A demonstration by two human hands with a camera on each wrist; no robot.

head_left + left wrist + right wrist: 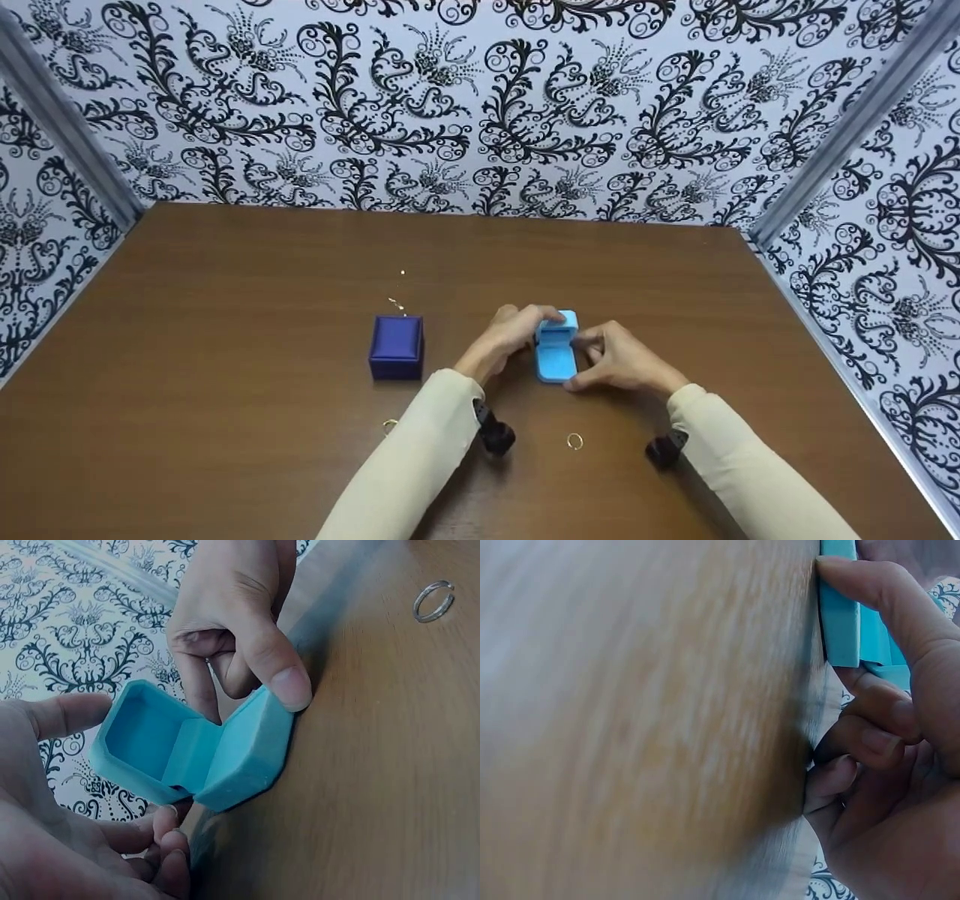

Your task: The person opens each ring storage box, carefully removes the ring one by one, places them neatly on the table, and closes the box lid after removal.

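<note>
A light-blue ring box (556, 361) stands with its lid raised on the brown table between both hands. My left hand (517, 328) holds it at the lid, with a finger over the lid's edge; in the left wrist view other fingers of that left hand (82, 832) curl near the hinge. My right hand (626, 360) grips the base from the right, its thumb (291, 688) pressed on the front edge. The inside of the box looks bare in the left wrist view. Nearer the front lies a thin ring (575, 441), seen also in the left wrist view.
Left of the hands stands a closed dark-blue box (396, 346). Behind it lies a small gold piece of jewellery (397, 304), with a tiny bright bit (403, 272) farther back. Another gold ring (389, 427) is partly covered by the left sleeve. Patterned walls (450, 112) enclose the table.
</note>
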